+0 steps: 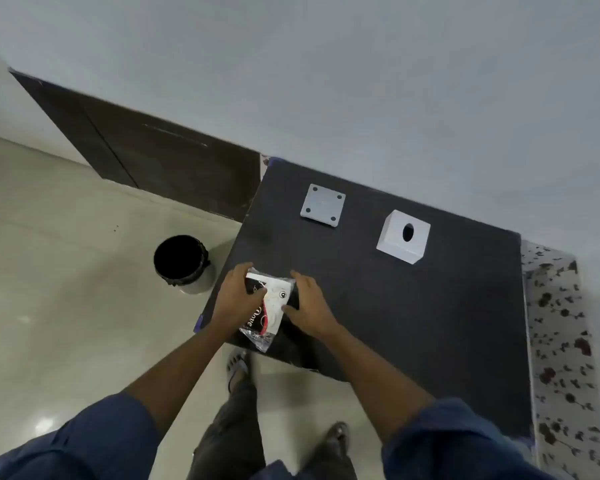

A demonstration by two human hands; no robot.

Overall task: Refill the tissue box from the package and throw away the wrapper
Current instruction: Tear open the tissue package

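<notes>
A tissue package in a black, white and red plastic wrapper lies at the near left corner of the dark table. My left hand grips its left side, fingers curled over the top. My right hand holds its right side, thumb pressed on the wrapper. The clear end of the wrapper sticks out toward me past the table edge. A white cube tissue box with a round hole in its top stands at the far right. Its grey square base plate lies apart, far middle.
A bin lined with a black bag stands on the tiled floor just left of the table. A dark wooden door is behind it. A floral cloth borders the table's right side. My feet are below the near edge.
</notes>
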